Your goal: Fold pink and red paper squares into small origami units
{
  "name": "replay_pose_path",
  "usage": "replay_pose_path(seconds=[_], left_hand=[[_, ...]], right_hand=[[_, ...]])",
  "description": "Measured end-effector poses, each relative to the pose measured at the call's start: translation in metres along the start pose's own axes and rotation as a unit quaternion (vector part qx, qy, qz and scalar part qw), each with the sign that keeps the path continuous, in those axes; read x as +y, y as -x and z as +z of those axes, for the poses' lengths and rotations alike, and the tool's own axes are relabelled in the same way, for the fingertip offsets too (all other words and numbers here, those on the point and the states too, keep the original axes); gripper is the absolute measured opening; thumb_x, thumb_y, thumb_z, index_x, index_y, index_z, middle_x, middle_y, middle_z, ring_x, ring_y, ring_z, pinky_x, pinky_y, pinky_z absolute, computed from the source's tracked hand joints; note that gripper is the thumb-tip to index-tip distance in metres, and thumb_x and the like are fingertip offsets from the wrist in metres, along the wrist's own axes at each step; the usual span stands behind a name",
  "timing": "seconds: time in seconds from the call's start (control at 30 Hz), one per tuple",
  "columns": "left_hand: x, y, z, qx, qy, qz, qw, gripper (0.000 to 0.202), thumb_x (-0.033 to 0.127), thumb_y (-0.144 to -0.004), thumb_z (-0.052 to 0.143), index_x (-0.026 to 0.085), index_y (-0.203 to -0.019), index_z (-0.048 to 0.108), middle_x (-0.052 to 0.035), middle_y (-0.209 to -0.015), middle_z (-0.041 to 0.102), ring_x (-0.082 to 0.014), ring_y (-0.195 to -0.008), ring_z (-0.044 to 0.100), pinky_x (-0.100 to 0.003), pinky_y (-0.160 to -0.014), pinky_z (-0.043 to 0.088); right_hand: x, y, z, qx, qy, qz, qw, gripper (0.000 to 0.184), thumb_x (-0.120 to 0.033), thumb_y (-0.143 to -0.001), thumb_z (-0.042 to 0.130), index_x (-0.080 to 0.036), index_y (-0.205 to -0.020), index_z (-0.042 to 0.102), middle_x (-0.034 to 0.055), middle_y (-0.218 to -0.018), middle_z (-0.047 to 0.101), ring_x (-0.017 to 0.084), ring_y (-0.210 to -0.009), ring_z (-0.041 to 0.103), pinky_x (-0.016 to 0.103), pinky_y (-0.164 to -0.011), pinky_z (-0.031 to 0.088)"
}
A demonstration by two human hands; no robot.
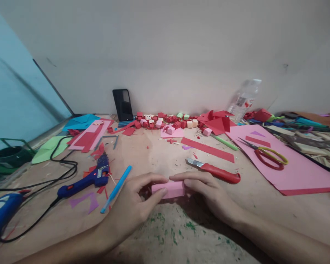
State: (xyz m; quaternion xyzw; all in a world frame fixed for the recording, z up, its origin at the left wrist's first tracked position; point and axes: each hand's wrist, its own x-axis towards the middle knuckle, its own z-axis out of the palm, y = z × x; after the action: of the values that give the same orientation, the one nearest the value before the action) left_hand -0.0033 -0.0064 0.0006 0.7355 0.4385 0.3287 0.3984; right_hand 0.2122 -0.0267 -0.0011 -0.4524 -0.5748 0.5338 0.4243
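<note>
Between my two hands, low over the wooden table, is a small folded piece of pink paper [173, 189], shaped like a short box or tube. My left hand [143, 196] pinches its left end, thumb in front and fingers behind. At the right end, my right hand [205, 189] grips it with the fingers bent round; part of that end is hidden. Just beyond my right hand lies a knife [220, 172] with a red handle, its blade pointing left. A blue pen [117, 189] rests beside my left hand.
A blue glue gun [84, 182] with a black cable lies left. Small paper cubes [159, 123], a phone [123, 105] and a plastic bottle [243, 101] stand along the wall. Scissors [271, 154] rest on a pink sheet [264, 176] at right, near wood scraps [308, 145].
</note>
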Motion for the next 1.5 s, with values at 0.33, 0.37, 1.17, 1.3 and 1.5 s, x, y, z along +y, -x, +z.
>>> replay_pose_path(seconds=[0.33, 0.37, 1.17, 1.3, 1.5], left_hand=[[0.004, -0.005, 0.001, -0.086, 0.074, -0.063, 0.992, 0.017, 0.031, -0.084, 0.073, 0.019, -0.095, 0.077, -0.0028, -0.090, 0.077, -0.0197, -0.083, 0.069, -0.027, -0.071, 0.051], [0.003, -0.006, 0.000, -0.088, 0.084, -0.070, 0.990, 0.018, 0.033, -0.084, 0.072, 0.018, -0.092, 0.077, -0.0028, -0.087, 0.076, -0.0193, -0.081, 0.068, -0.026, -0.070, 0.050], [0.008, 0.000, 0.002, -0.070, 0.004, -0.032, 0.997, 0.026, 0.032, -0.089, 0.063, 0.017, -0.071, 0.073, -0.0010, -0.068, 0.071, -0.0147, -0.066, 0.062, -0.024, -0.062, 0.044], [0.006, 0.001, 0.002, -0.068, 0.007, -0.035, 0.997, 0.026, 0.033, -0.090, 0.064, 0.017, -0.071, 0.072, -0.0009, -0.068, 0.071, -0.0149, -0.067, 0.062, -0.024, -0.062, 0.043], [0.004, -0.002, 0.002, -0.071, 0.019, -0.048, 0.996, 0.027, 0.041, -0.091, 0.066, 0.018, -0.080, 0.076, -0.0024, -0.076, 0.073, -0.0176, -0.072, 0.064, -0.027, -0.066, 0.046]], right_hand=[[0.005, 0.000, 0.006, -0.040, 0.088, 0.015, 0.995, 0.027, -0.036, -0.093, 0.063, -0.018, -0.080, 0.079, 0.0051, -0.076, 0.073, 0.018, -0.069, 0.065, 0.026, -0.058, 0.050], [0.006, 0.000, 0.006, -0.041, 0.085, 0.017, 0.995, 0.029, -0.037, -0.094, 0.063, -0.017, -0.080, 0.079, 0.0058, -0.076, 0.074, 0.018, -0.069, 0.066, 0.026, -0.057, 0.050], [0.011, 0.004, 0.007, -0.066, 0.069, 0.032, 0.995, 0.036, -0.039, -0.092, 0.065, -0.015, -0.067, 0.072, 0.0013, -0.053, 0.059, 0.013, -0.049, 0.054, 0.024, -0.047, 0.040], [0.010, 0.003, 0.008, -0.055, 0.062, 0.026, 0.996, 0.036, -0.040, -0.090, 0.066, -0.014, -0.067, 0.073, 0.0044, -0.060, 0.067, 0.013, -0.053, 0.057, 0.024, -0.051, 0.044], [0.009, 0.001, 0.009, -0.029, 0.063, 0.044, 0.997, 0.035, -0.044, -0.090, 0.067, -0.016, -0.071, 0.074, 0.0047, -0.061, 0.069, 0.015, -0.054, 0.060, 0.026, -0.052, 0.047]])
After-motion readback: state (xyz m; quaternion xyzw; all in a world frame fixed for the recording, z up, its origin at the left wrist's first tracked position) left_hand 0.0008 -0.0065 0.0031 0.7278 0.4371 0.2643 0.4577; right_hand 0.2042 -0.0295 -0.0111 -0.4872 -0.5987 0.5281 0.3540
